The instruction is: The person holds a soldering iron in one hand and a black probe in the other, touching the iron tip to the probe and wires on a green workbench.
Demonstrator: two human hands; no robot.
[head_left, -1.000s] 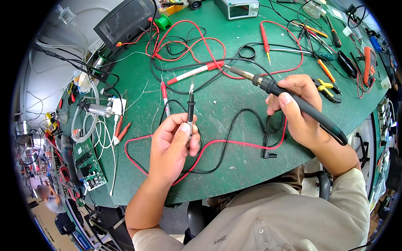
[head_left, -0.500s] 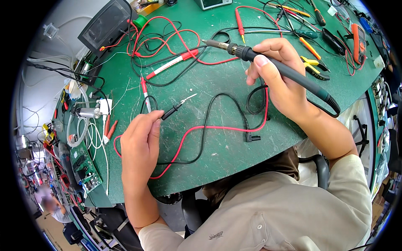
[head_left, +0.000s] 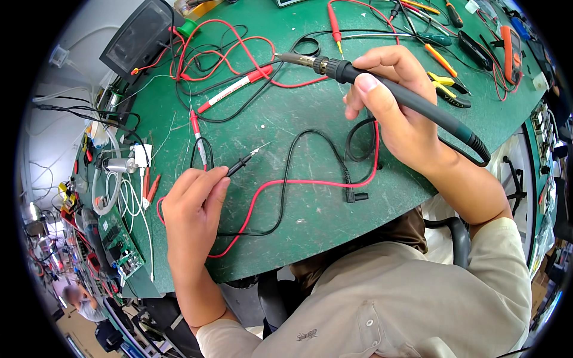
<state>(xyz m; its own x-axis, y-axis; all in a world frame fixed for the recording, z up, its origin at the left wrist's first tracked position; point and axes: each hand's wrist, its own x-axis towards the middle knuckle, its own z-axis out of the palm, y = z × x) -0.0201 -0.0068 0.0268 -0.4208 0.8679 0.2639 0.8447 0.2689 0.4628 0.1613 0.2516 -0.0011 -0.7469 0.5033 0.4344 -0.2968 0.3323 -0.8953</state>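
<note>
"Reading the head feed from my desk, I find the left hand (head_left: 196, 203) left of the frame's centre. How are its fingers?"

"Thumb and forefinger are pinching the black test probe (head_left: 240, 165). Its barrel leaves the fingertips toward the right, slanting upward, with the thin metal tip free at the front. How the other fingers sit I can't tell; the hand hides them."

"And the right hand (head_left: 401, 110)?"

"I have it upper right of centre, gripping the soldering iron (head_left: 415, 101) between thumb and forefinger. More fingertips show bent beneath the handle. The iron's tip reaches out past them to the upper left, well apart from the probe."

"What lies around them?"

"I see a red lead (head_left: 310, 182) and a black lead (head_left: 289, 158) curving over the green table (head_left: 322, 221), lower middle. Toward the upper left, above the probe, lies a red-and-white marker (head_left: 233, 91); near the right hand, upper right, yellow-and-black pliers (head_left: 449, 94)."
</note>
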